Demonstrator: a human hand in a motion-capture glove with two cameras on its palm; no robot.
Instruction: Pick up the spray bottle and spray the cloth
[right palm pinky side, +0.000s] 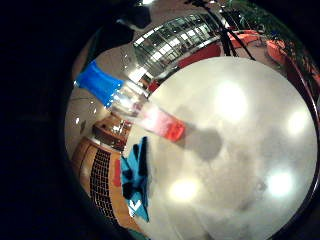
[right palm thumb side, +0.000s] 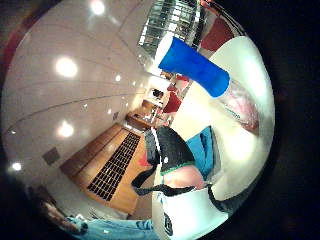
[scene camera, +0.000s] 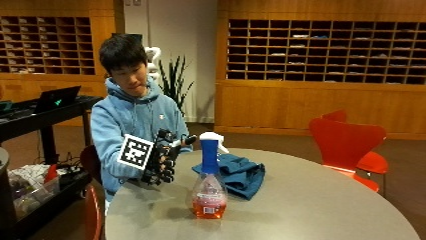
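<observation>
Spray bottle (scene camera: 210, 187) stands upright, lower centre of the outside view, on the worktop (scene camera: 313, 205) in front of the blue cloth (scene camera: 236, 172); gloved right hand (scene camera: 163, 157), fingers loosely curled and empty, hovers just beside it, so the pick-up is not yet done—next, close round the neck.

Round grey bench (scene camera: 313, 200) sitting in foreground. Red chair (scene camera: 346, 142) standing just beside its far edge. Wooden pigeonhole shelves (scene camera: 319, 50) lining the back wall. Leafy plant (scene camera: 174, 82) standing near the wall. Dark side cart (scene camera: 40, 120) carrying what is possibly a laptop (scene camera: 56, 99).
</observation>
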